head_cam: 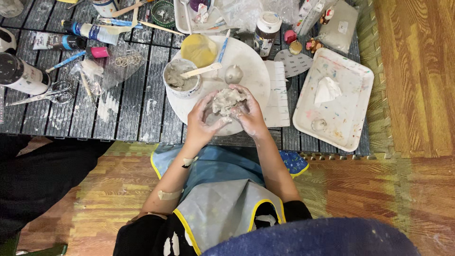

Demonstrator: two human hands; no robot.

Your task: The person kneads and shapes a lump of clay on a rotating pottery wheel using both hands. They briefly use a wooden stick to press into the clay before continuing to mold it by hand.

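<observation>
Seen from above, a person in a blue and grey apron is sitting at a low dark slatted table (137, 109) and is working a lump of wet grey clay (227, 101) with both hands. The left hand (204, 119) is cupping the lump from one side, its fingers (208, 101) curled around it. The right hand (250, 114) is pressing in from the other side, fingers closed on the clay. Both hands are smeared grey.

The clay is sitting at the near edge of a round white board (251, 66), which is lying near the middle of the table's near edge. Further back on the board, a white cup (181, 78) is holding grey slip and a flat wooden stick (201, 71). A yellow sponge (199, 49) and a small grey clay ball (233, 74) are lying beside it.

A paint-stained white tray (350, 118) is resting at the table's right edge, scissors (45, 93) near the left edge.

The clay looks soft, damp and sticky, probably easy to dent or tear, so it is best supported from underneath with cupped palms.
</observation>
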